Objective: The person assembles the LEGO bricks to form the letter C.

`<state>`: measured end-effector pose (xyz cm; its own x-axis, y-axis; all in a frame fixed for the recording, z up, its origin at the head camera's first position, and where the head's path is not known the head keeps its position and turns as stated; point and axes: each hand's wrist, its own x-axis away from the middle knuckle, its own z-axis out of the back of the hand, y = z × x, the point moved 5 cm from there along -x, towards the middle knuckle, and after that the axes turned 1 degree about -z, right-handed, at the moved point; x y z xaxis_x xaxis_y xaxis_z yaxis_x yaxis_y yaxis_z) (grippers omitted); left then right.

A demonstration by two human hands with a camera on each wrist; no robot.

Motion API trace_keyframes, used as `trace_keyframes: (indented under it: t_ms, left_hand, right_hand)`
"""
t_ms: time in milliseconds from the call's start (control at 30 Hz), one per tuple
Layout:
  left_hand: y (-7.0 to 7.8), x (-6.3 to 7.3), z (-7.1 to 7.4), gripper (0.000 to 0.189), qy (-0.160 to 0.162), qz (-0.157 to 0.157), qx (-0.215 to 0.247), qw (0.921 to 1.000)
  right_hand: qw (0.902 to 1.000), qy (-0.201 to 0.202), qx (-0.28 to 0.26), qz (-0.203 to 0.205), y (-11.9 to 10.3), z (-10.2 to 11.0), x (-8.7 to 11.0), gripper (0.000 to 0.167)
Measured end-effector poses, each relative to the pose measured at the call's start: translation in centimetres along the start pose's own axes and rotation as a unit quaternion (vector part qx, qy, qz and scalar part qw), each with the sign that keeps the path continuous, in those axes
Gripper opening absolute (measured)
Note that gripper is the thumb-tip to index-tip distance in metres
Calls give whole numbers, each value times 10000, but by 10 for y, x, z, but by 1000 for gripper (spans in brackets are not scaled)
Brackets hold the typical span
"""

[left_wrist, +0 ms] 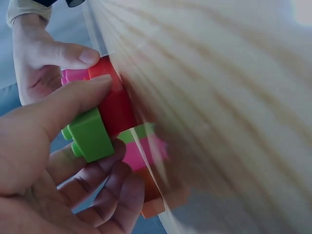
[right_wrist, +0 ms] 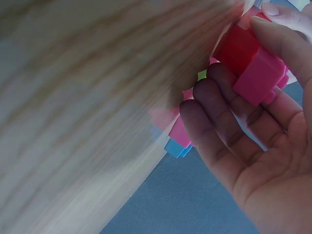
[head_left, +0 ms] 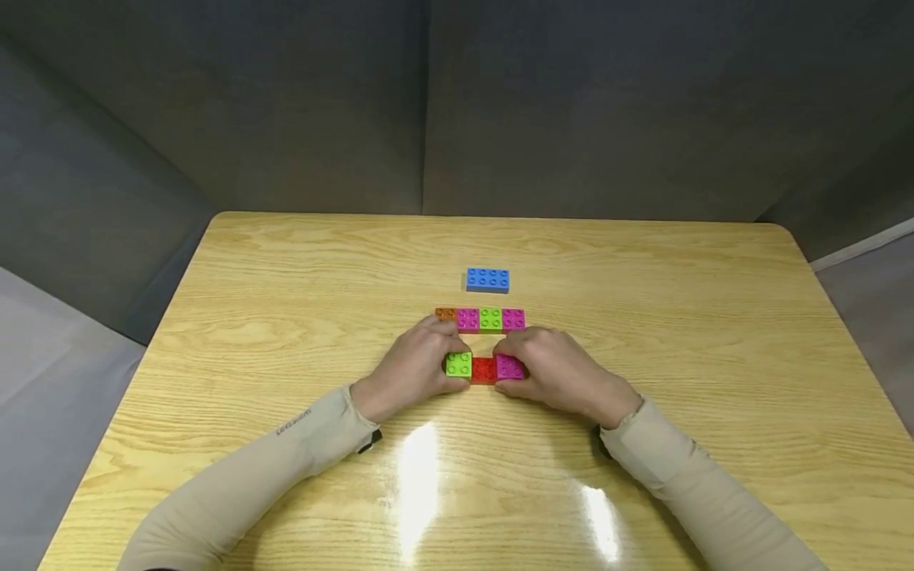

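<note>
A red toy building brick [head_left: 484, 370] lies on the table with a green brick [head_left: 458, 365] on its left end and a pink brick [head_left: 510, 366] on its right end. My left hand [head_left: 417, 363] pinches the green brick between thumb and fingers, its thumb tip also against the red brick [left_wrist: 117, 105] in the left wrist view. At the other end, my right hand [head_left: 553, 371] grips the pink brick [right_wrist: 261, 78] the same way. Both hands rest low, close to the wooden surface.
Just behind the hands runs a row with an orange brick [head_left: 446, 313], a pink brick [head_left: 467, 319], a green brick [head_left: 490, 319] and another pink brick [head_left: 513, 319]. Farther back lies a blue brick [head_left: 488, 280]. Grey partitions [head_left: 571, 111] stand behind the wooden table [head_left: 678, 317].
</note>
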<state>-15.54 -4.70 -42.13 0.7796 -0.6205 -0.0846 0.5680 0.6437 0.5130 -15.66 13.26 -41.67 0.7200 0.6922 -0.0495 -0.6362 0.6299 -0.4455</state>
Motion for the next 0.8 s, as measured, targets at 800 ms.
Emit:
trace_keyframes:
  t_ms: [800]
  left_hand:
    - [-4, 5, 10, 57, -278, 246, 95, 9993]
  right_hand:
    - [9999, -4, -60, 83, 0, -1, 0, 22]
